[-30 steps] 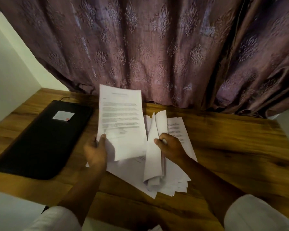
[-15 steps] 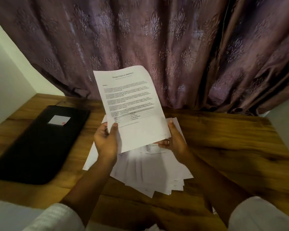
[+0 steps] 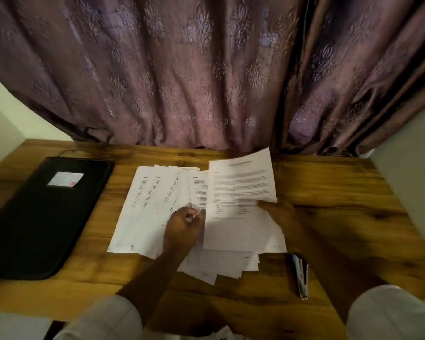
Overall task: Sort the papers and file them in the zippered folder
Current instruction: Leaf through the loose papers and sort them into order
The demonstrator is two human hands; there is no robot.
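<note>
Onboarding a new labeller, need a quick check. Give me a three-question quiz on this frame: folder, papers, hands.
1. True or false: the black folder lies open on the table.
2. The right hand holds: A) the top sheet B) the folder C) nothing.
3. Fill in: the left hand pinches the spread ____, right of the folder.

Key: 1 false, it is closed. 2 A, by its right edge. 3 papers.

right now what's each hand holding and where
The right hand grips the top sheet by its right edge; left hand pinches a sheet edge in the fanned papers.
</note>
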